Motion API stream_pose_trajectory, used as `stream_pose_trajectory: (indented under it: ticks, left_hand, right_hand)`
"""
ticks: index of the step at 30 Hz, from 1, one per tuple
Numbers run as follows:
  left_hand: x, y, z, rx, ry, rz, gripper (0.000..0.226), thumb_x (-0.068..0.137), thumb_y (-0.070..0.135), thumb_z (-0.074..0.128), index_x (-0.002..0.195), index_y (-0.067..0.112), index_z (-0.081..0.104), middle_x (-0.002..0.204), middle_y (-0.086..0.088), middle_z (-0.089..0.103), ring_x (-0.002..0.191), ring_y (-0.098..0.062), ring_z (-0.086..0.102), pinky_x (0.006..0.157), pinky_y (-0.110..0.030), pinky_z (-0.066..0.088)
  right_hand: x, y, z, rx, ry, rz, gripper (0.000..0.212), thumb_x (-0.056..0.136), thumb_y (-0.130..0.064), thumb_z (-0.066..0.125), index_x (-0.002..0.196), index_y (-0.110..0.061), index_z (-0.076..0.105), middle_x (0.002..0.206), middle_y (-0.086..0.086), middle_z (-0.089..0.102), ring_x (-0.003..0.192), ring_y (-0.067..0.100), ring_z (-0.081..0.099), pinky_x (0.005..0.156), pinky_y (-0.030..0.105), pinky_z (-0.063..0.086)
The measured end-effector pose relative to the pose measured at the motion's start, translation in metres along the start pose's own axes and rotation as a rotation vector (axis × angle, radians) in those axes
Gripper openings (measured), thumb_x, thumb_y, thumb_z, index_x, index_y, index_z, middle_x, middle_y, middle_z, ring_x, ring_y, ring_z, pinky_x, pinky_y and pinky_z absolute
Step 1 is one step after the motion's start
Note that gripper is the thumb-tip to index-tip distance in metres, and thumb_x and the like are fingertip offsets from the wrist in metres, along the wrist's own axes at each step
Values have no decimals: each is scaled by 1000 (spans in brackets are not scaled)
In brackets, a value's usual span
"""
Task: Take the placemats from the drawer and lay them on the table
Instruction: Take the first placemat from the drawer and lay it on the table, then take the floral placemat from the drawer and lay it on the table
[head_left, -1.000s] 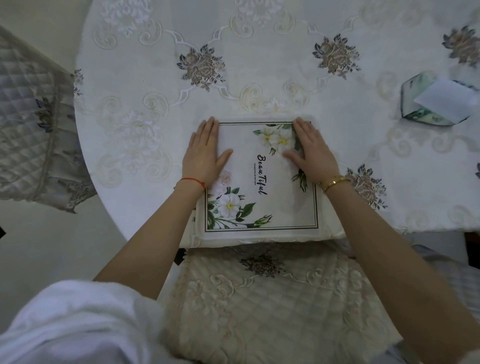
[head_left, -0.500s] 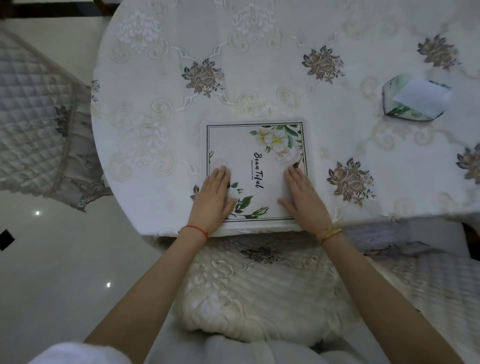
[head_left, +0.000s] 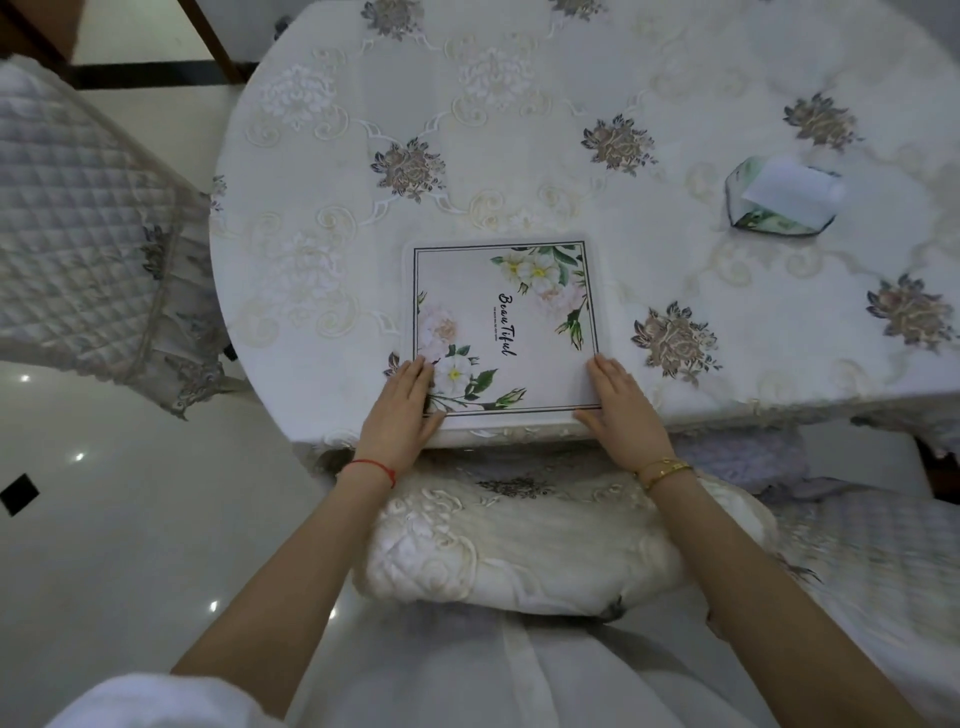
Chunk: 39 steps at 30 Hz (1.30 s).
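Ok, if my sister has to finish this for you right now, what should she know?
Left hand: flat, fingers straight, resting on the near left corner of the placemat.
Right hand: flat, fingers straight, on the near right corner.
Placemat: lying flat on the table, near edge right at the table edge, above the chair cushion.
Also on the table: a tissue box, far right.
Done: one floral placemat is laid.
Left: lift both hands off; fetch any more placemats from the drawer, which is out of view.

Home dining room: round counter (head_left: 519, 156) under embroidered floral tablecloth, quilted chair covers (head_left: 78, 218), tissue box (head_left: 779, 202), glossy tile floor (head_left: 130, 519).
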<state>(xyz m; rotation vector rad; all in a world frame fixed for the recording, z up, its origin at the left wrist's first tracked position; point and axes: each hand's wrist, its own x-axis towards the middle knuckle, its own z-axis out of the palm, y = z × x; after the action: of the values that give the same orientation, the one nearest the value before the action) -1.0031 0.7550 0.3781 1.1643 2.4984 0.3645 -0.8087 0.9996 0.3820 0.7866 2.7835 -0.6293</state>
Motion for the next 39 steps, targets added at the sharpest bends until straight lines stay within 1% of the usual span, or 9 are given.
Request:
stream_pose_trajectory:
  ticks: [3,7,12,16,22,25,29,35,39]
  left_hand:
    - [-14,-3,-10,5,33,-20,62,92,27,60,144,4,37,147,-16,39,138,-32,35,117,-37,26]
    - [-33,2,-30,-6,159,43,46,89,21,62,132,6,53,129,-13,57,120,-30,54,104,-38,43]
    - [-53,19,-54,-36,282,140,35,86,14,67,119,6,63,111,-12,68,102,-31,63,87,-37,51]
    - [-67,27,-64,-57,313,200,29,88,17,64,117,9,65,109,-8,69,99,-27,64,84,-34,51]
    - [-68,27,-81,-111,253,326,27,91,22,62,116,15,65,109,-4,68,99,-23,63,83,-33,49]
    - [-57,22,-99,-88,195,447,28,92,24,60,118,15,64,111,-4,68,102,-23,62,86,-33,49]
    - [-43,25,-121,-29,112,674,27,92,23,61,117,15,65,111,-5,69,103,-24,62,86,-32,48]
    - [-64,38,-118,-15,-69,970,25,91,22,62,114,16,67,107,-5,70,96,-25,63,84,-34,48]
    - [-103,64,-103,16,-202,1231,22,91,21,60,112,16,66,99,-6,70,87,-25,64,74,-32,49]
  right_hand:
    - [-11,-1,-13,79,48,47,62,96,-30,54,147,-6,29,154,11,29,144,27,20,118,36,18]
    - [-34,-15,-34,117,198,-38,49,96,-25,54,139,-6,43,138,14,49,131,29,40,109,37,31]
    - [-75,-29,-48,138,280,-33,44,95,-26,55,136,-10,48,131,9,55,125,24,45,104,35,37]
    - [-115,-42,-46,179,346,30,40,94,-24,57,131,-10,53,124,8,58,119,22,47,104,36,40]
    - [-164,-61,-37,169,508,211,31,93,-25,58,119,-9,59,114,9,62,113,26,52,99,36,41]
    - [-190,-81,-28,180,621,350,31,94,-24,57,121,-11,59,116,7,62,113,23,52,100,33,39]
    - [-229,-127,0,219,754,566,29,94,-22,57,119,-7,60,111,12,63,108,29,53,95,38,42]
    - [-305,-224,67,271,868,920,29,92,-19,61,118,-7,61,111,11,64,107,26,54,91,27,39]
    - [-365,-287,107,319,935,1185,31,93,-22,60,121,-9,61,117,7,63,113,23,53,96,24,39]
